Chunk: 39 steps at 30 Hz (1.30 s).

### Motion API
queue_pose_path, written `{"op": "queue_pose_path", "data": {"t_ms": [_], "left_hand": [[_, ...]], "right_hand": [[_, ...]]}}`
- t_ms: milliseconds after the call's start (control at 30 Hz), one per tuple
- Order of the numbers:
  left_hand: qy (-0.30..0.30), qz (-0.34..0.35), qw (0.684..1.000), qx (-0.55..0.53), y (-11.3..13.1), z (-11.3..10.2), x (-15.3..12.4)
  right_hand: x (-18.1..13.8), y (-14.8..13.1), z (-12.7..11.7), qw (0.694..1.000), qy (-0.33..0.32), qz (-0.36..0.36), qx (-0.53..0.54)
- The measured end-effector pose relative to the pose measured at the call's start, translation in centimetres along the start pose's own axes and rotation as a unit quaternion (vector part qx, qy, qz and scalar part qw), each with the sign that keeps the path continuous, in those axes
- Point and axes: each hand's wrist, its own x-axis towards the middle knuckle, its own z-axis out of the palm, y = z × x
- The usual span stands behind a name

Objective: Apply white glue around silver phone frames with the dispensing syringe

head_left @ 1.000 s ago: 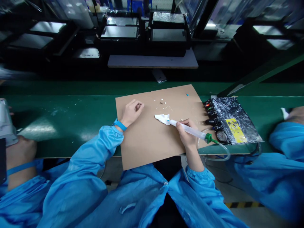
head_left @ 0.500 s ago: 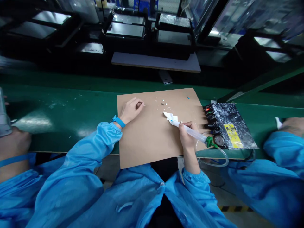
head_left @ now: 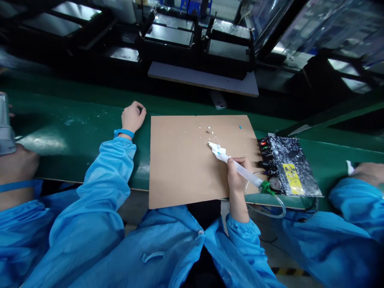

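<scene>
My right hand [head_left: 237,176] grips a clear dispensing syringe [head_left: 243,173] with a green rear cap and a clear hose looping off its back. Its tip rests against a crumpled white tissue [head_left: 216,148] on a brown cardboard sheet [head_left: 180,168]. My left hand [head_left: 133,116] is curled into a loose fist on the green conveyor belt [head_left: 75,132], just left of the cardboard's far corner, holding nothing that shows. A blue band circles that wrist. Small white crumbs lie on the cardboard beyond the tissue.
A black control box [head_left: 285,164] with knobs, a gauge and a yellow label sits right of the cardboard. Co-workers in blue sleeves flank me: a hand at left [head_left: 16,164], a hand at right [head_left: 367,172]. Dark trays [head_left: 168,36] and a grey board [head_left: 204,78] lie beyond the belt.
My left hand left the cardboard and moved left and away onto the green belt. The right hand and syringe pushed the tissue slightly farther up the cardboard.
</scene>
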Motion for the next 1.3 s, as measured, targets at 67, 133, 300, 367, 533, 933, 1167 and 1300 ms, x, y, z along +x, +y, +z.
{"op": "queue_pose_path", "data": {"t_ms": [67, 133, 300, 367, 533, 933, 1167, 1300], "left_hand": [[-0.013, -0.008, 1.000, 0.005, 0.1, 0.1, -0.1], [-0.030, 0.013, 0.999, 0.010, 0.6, 0.5, -0.3], [-0.054, 0.065, 0.996, 0.007, 1.5, 1.2, -0.8], [-0.057, 0.066, 0.996, 0.004, 1.4, 1.3, -0.8], [-0.058, 0.069, 0.996, 0.007, 1.0, 1.4, -0.7], [-0.062, 0.064, 0.996, -0.007, 0.9, 1.6, -0.7], [-0.062, 0.064, 0.996, -0.019, 0.9, 1.6, -0.8], [-0.080, 0.047, 0.996, 0.008, 1.8, 0.9, -1.2]], "right_hand": [[0.0, 0.0, 0.0, 1.000, 0.002, -0.001, 0.002], [0.1, -0.2, 0.1, 1.000, 0.003, -0.002, 0.000], [0.0, -0.2, 0.0, 1.000, -0.017, -0.014, -0.005], [-0.1, 0.1, -0.1, 0.999, -0.044, -0.020, -0.011], [-0.2, 0.8, -0.2, 0.991, -0.131, 0.006, 0.023], [-0.3, 0.0, 0.0, 0.963, -0.239, 0.070, 0.107], [-0.9, -0.7, 0.1, 0.977, -0.198, 0.050, 0.066], [-0.9, -0.8, -0.5, 0.987, -0.151, 0.039, 0.023]]}}
